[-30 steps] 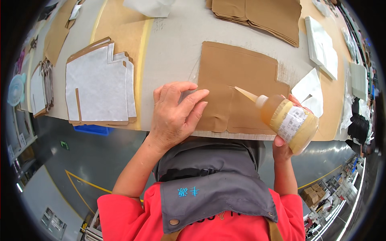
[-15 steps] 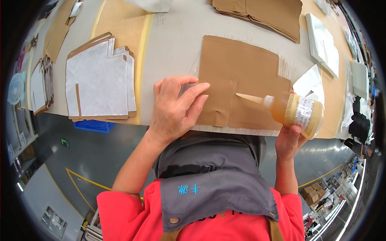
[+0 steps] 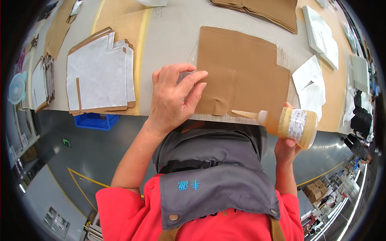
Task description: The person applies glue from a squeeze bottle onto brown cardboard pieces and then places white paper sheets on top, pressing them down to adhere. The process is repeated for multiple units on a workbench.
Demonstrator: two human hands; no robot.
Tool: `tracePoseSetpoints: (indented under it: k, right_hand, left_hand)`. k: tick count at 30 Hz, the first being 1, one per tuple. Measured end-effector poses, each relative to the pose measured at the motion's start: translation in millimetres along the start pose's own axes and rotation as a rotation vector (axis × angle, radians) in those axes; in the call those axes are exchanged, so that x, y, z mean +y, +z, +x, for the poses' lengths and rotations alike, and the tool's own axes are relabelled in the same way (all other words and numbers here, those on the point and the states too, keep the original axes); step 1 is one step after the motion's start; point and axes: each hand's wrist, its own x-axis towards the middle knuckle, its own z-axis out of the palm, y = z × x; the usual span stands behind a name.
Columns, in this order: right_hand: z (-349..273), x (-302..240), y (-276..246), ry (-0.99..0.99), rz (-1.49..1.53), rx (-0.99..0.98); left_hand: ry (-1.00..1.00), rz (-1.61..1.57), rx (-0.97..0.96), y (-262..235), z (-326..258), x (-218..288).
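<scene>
A brown flat piece (image 3: pixel 245 60), leather-like, with a step cut from its right side and a short slit line, lies on the table before me. My right hand (image 3: pixel 286 146) grips a squeeze bottle (image 3: pixel 299 124) of amber liquid, tilted on its side. Its long pointed nozzle (image 3: pixel 245 115) points left, over the piece's near edge; whether the tip touches cannot be made out. At the piece's left edge, my left hand (image 3: pixel 173 96) has its fingers bent and apart, with nothing visible between them.
Left on the table (image 3: pixel 169 44) sits a stack of white-faced brown pieces (image 3: pixel 98 74). More brown pieces (image 3: pixel 261 12) are piled at the back. White sheets (image 3: pixel 309 84) lie to the right. Below the table's left edge is a blue crate (image 3: pixel 96 121).
The bottle and my right hand have come nearer to me, drawing the nozzle from the slit line to the near edge. My view has shifted slightly; the left hand keeps its pose.
</scene>
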Motion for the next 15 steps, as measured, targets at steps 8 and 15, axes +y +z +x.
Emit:
tracePoseSetpoints:
  k: [8, 15]
  right_hand:
    - [7, -1, -33, 0.073, 0.094, 0.158]
    - [57, -3, 9, 0.087, 0.304, 0.03]
  left_hand:
    - [-0.023, -0.011, 0.015, -3, 0, -1]
    - [-0.04, -0.031, -0.002, -2, 0, 0]
